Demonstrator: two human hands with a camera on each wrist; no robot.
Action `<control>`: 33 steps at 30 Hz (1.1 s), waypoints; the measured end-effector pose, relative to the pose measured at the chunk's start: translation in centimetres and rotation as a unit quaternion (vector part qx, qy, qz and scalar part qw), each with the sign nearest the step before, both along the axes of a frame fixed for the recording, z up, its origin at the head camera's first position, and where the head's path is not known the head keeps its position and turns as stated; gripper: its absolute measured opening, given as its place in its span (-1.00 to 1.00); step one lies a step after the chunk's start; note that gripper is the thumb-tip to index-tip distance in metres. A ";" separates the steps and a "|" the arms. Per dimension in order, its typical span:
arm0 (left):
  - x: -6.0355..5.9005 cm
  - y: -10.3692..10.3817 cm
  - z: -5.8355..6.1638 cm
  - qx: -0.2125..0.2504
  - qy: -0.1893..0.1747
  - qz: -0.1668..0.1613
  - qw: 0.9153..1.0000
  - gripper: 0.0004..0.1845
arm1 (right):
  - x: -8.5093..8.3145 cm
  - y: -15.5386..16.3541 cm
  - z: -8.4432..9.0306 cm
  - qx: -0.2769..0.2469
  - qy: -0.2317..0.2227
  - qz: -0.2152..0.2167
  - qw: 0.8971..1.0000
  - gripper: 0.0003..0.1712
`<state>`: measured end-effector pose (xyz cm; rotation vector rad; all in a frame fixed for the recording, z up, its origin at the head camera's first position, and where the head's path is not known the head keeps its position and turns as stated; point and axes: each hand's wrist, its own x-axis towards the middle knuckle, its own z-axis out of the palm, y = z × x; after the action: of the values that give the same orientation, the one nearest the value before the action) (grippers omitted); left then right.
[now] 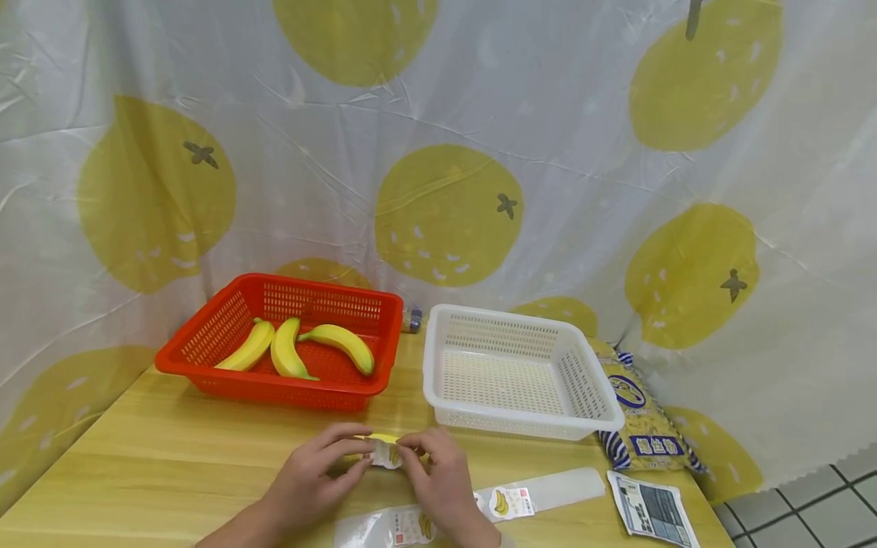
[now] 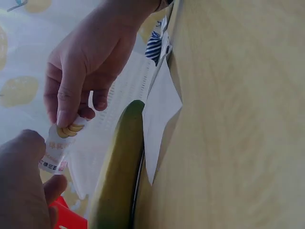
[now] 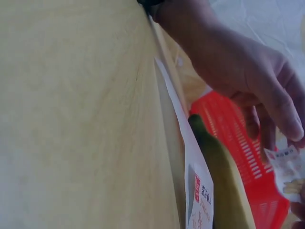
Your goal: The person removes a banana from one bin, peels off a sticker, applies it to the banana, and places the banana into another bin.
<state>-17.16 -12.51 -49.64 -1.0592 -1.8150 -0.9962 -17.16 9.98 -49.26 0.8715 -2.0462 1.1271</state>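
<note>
A small banana label (image 1: pixel 387 454), printed with a yellow banana picture, is stretched between both hands above a yellow banana (image 1: pixel 380 438) that lies on the table. My right hand (image 1: pixel 441 479) pinches one end between thumb and finger, which the left wrist view shows beside the label (image 2: pixel 62 143). At the other end my left hand (image 1: pixel 317 473) holds the label's edge by its fingertips. Most of the banana (image 2: pixel 121 162) is hidden behind the hands in the head view. Clear backing strips with more labels (image 1: pixel 510 502) lie under and beside the right hand.
Behind the hands stands a red basket (image 1: pixel 274 392) with three bananas (image 1: pixel 288 350). A white basket (image 1: pixel 524 422) is to its right. A yellow noodle bag (image 1: pixel 644 418) and a flat printed packet (image 1: pixel 651 508) lie near the right edge. A lemon-print curtain (image 1: pixel 308 167) hangs behind.
</note>
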 end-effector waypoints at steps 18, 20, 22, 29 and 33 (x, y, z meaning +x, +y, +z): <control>-1.3 0.4 -1.9 0.021 -0.161 0.103 0.981 -0.66 | -1.4 -0.4 -1.2 0.015 -0.051 0.012 0.998 -0.79; -1.4 0.5 -2.0 0.022 -0.161 0.102 0.981 -0.65 | -1.5 -0.5 -1.4 0.011 -0.058 0.014 0.998 -0.78; -1.5 0.6 -2.1 0.022 -0.161 0.102 0.981 -0.64 | -1.5 -0.6 -1.6 0.010 -0.059 0.014 0.998 -0.77; -1.8 0.8 -2.3 0.013 -0.169 0.112 0.979 -0.62 | -1.7 -0.8 -2.2 0.012 -0.051 0.001 0.999 -0.75; -1.7 0.9 -2.4 0.009 -0.174 0.119 0.977 -0.61 | -1.6 -0.9 -2.2 0.010 -0.049 -0.002 0.999 -0.76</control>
<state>-18.89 -11.60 -52.03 -0.6624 -2.1502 -1.0977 -18.80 9.07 -51.45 0.8359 -2.1417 1.1694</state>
